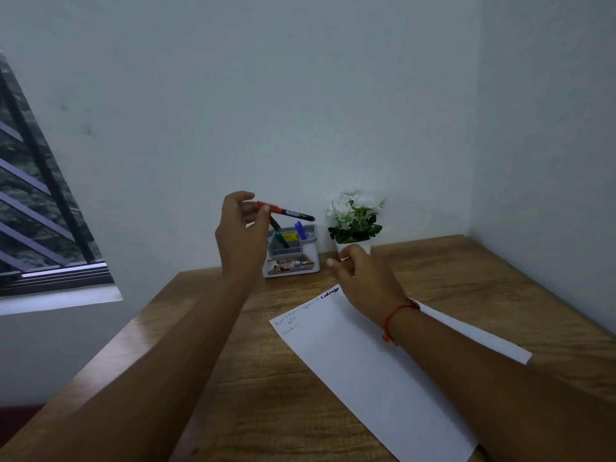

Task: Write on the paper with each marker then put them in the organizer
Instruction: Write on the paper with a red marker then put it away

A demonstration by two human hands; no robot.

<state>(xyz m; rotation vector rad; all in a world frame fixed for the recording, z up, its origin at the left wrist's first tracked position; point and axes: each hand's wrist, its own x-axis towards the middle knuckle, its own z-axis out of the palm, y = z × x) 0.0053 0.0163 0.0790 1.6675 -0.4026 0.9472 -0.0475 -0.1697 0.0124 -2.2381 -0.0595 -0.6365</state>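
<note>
My left hand [242,228] holds a red marker [289,212] by its capped red end, roughly level, just above and left of the grey-and-white organizer [293,261]. A green marker [279,235] and a blue marker [300,230] stand inside the organizer. A white paper [360,365] lies slantwise on the wooden desk, with several short lines of writing near its far corner. My right hand [361,278] hovers over the paper's far edge, fingers loosely curled and holding nothing, a red string around its wrist.
A small white pot of white flowers [355,218] stands right of the organizer, against the wall. The wooden desk [260,388] sits in a corner, walls behind and to the right. A barred window [40,201] is at the left.
</note>
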